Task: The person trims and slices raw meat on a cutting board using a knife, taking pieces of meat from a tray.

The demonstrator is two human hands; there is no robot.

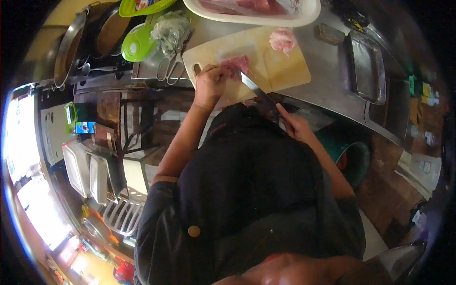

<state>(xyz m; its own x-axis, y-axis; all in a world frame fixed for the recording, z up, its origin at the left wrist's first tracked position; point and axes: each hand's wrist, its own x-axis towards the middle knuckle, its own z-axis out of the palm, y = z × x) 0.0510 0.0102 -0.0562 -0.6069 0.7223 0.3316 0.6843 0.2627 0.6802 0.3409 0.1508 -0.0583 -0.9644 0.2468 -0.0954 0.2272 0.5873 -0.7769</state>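
Observation:
A piece of raw meat (pixel 237 63) lies on the pale cutting board (pixel 266 66), near its handle hole. My left hand (pixel 210 81) has its fingers curled against the left end of that meat, holding it. In my right hand (pixel 293 122) is a long knife (pixel 256 89), gripped by its handle. The blade slants up and left, its tip end touching or just beside the meat. A paler lump of meat or fat (pixel 282 40) sits at the board's far right part.
Behind the board stands a white tub (pixel 256 19) with more raw meat. Scissors (pixel 171 69), a crumpled plastic bag (pixel 170 34) and a green lid (pixel 138 42) are on the left. To the right are a metal tray (pixel 366 69) and a small block (pixel 331 34).

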